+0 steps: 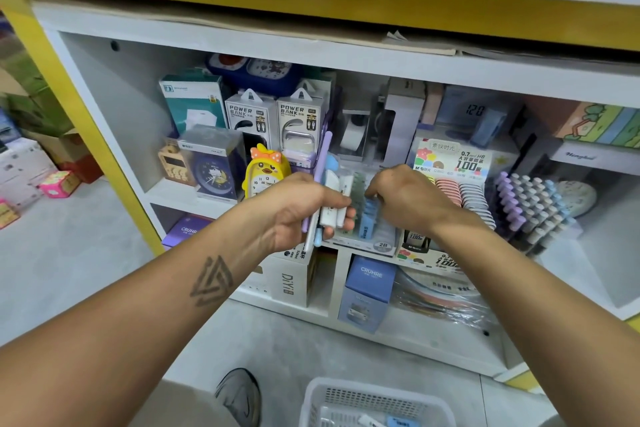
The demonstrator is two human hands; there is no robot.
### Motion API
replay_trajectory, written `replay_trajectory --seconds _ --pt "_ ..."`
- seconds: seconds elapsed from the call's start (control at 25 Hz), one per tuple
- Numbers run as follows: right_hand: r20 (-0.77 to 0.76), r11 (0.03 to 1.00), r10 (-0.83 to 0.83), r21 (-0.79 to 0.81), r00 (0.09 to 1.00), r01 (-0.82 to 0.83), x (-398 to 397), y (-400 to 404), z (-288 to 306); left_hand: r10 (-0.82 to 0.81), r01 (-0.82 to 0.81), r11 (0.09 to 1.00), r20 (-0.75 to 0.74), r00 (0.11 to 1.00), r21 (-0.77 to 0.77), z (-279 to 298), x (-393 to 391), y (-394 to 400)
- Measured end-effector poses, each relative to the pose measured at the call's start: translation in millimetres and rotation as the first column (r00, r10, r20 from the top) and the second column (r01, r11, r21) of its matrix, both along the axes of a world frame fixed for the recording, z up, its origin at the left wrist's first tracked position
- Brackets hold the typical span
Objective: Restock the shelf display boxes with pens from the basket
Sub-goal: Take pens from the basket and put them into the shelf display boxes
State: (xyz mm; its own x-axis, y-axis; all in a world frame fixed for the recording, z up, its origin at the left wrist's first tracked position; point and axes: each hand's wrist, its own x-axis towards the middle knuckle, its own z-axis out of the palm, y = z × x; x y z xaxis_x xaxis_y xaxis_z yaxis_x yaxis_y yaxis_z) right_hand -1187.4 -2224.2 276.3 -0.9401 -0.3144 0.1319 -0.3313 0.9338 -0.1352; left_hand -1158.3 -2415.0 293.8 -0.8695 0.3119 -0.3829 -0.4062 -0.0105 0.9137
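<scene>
A: What are the hands doing?

B: The left hand (294, 210) clamps a bundle of pens (329, 198). Right of those fingers, the right hand (403, 199) curls into the display box (372, 239); its grip is hidden.

A: Next?

B: Probably slotting pens. White shelf (242, 199); basket (375, 399) on the floor below.

A white shelving unit with a yellow frame (86, 135) is seen, its middle shelf crowded. At the left, a yellow chick-shaped alarm clock (265, 172) is stood beside a dark blue round clock in a clear box (213, 166), with two white power bank boxes (277, 118) set behind. At the right, a tiered display of pastel-capped pens (530, 204) is placed. On the grey floor (69, 253), a white perforated plastic basket (374, 402) is set near.
</scene>
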Motion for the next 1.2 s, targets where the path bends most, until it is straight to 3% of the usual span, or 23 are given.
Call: replay_trajectory --seconds 0.04,0.08,0.16,0.2,0.36,0.52,0.6,0.88,0.96,1.08,1.12,1.2 --pt "0.018 0.988 -0.033 -0.152 0.999 0.035 -0.5 -2.3 3.5 -0.012 0.011 1.0 0.007 1.0 0.017 0.4 0.5 0.3" --pt "0.086 0.916 -0.067 -0.389 0.994 0.095 -0.5 -4.3 8.3 -0.028 0.028 0.999 0.01 1.0 0.03 0.9 0.9 0.6" --pt "0.289 0.563 0.03 -0.796 0.957 0.223 3.4 -7.9 20.3 -0.069 0.069 0.997 0.004 0.998 0.039 2.3 1.8 2.4" --pt "0.326 0.457 0.102 -0.855 0.94 0.247 5.3 -8.3 23.9 -0.09 0.09 0.995 0.001 0.996 0.035 3.1 2.5 3.7" --pt "0.335 0.434 0.112 -0.863 0.935 0.257 10.3 -7.4 25.1 -0.129 0.128 0.991 0.002 0.992 0.023 4.1 3.6 9.8" --pt "0.362 0.138 0.099 -0.928 0.927 0.348 4.4 9.6 32.2 -0.141 0.141 0.99 0.01 0.99 0.032 2.8 4.4 9.1" --pt "0.351 0.091 0.082 -0.935 0.933 0.343 2.1 17.8 34.2 -0.133 0.133 0.991 0.013 0.991 0.027 1.0 3.7 8.4" --pt "0.235 0.186 -0.03 -0.954 0.972 0.236 -2.6 30.0 35.4 -0.031 0.032 0.999 0.019 0.999 -0.032 -2.1 -1.3 7.8" --pt "0.18 0.353 -0.116 -0.912 0.977 0.21 -6.7 32.2 32.5 0.004 -0.003 0.999 0.015 1.0 -0.047 -3.4 -2.3 6.7" --pt "-0.074 0.801 -0.169 -0.591 0.983 0.093 -10.0 32.1 21.6 0.016 -0.015 0.998 0.017 1.0 -0.054 -3.5 -2.9 4.5" --pt "-0.145 0.896 -0.13 -0.442 0.981 0.053 -9.7 30.5 16.9 0.011 -0.01 0.998 0.02 1.0 -0.056 -3.1 -2.9 4.2" --pt "-0.202 0.973 -0.077 -0.23 0.976 0.029 -9.5 26.0 7.8 0.001 0.0 0.998 0.025 1.0 -0.06 -2.7 -2.7 3.0"
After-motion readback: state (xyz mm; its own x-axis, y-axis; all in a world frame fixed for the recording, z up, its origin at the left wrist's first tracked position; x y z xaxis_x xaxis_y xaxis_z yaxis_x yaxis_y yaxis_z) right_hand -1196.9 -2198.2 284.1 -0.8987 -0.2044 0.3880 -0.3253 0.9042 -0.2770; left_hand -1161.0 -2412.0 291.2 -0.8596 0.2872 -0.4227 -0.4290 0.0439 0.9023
